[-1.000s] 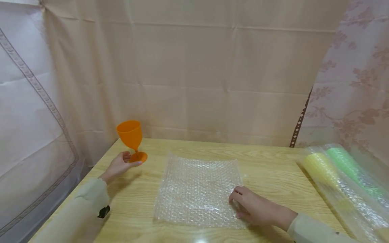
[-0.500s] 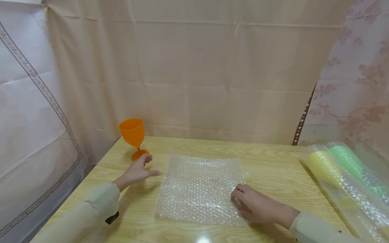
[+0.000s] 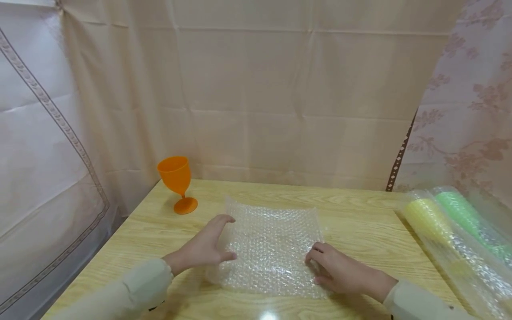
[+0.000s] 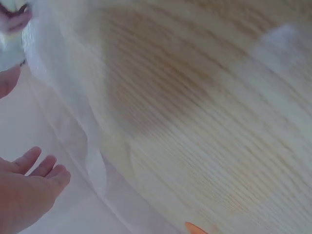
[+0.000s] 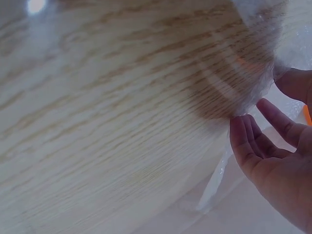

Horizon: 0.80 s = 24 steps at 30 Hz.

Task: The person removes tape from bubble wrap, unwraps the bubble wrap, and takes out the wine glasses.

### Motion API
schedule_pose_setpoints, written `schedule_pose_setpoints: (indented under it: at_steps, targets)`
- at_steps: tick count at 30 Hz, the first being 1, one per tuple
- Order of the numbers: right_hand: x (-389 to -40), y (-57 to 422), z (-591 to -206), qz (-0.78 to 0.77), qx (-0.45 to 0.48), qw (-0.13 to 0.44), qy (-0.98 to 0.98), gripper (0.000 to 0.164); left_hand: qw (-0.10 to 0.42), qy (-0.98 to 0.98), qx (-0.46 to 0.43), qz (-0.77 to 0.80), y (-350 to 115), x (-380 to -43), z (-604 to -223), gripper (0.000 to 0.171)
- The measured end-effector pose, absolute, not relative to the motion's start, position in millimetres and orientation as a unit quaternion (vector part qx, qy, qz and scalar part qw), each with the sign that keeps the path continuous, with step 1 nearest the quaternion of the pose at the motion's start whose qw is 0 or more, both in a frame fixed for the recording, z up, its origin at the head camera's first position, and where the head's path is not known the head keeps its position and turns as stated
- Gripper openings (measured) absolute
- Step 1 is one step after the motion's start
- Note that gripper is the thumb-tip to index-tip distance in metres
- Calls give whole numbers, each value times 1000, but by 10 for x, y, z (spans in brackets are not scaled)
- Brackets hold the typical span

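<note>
Open wood table (image 3: 352, 222) btwn bubble wrap (image 3: 272, 249) & wrapped rolls (image 3: 452, 235) at right edge; orange goblet (image 3: 176, 182) blocks far-left corner.

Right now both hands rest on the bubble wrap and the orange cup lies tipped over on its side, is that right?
Not quite. The head view shows the orange cup standing upright on its foot, not on its side. The left hand and right hand do rest on the bubble wrap.

The left hand (image 3: 206, 249) lets go of the orange cup (image 3: 176, 183) and moves over to the left edge of the bubble wrap (image 3: 272, 249). The orange cup now stands alone on the table, left of the bubble wrap.
</note>
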State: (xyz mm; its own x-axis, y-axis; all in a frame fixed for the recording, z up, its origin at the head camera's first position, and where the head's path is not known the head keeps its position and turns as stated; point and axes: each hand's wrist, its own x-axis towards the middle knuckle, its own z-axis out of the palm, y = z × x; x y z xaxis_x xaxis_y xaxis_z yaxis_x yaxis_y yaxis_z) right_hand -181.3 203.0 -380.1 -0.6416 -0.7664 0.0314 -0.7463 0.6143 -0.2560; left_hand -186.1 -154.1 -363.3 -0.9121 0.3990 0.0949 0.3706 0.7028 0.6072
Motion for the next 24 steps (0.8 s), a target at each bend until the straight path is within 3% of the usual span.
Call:
schedule_pose_setpoints:
  at_steps: [9,19,24]
  targets:
    - [-1797,2050,-3806,-121,-418,34,900,33,49,924,305,227,-1499,-1725,-3645,67]
    - [-1798,2109,-3785,-144,-425,44,892,33,-11,898,439,10,-1462,-1704,-3647,57]
    - [-1799,2158,-3791,-145,-429,38,891,33,-19,886,463,5,-1486,-1701,-3710,53]
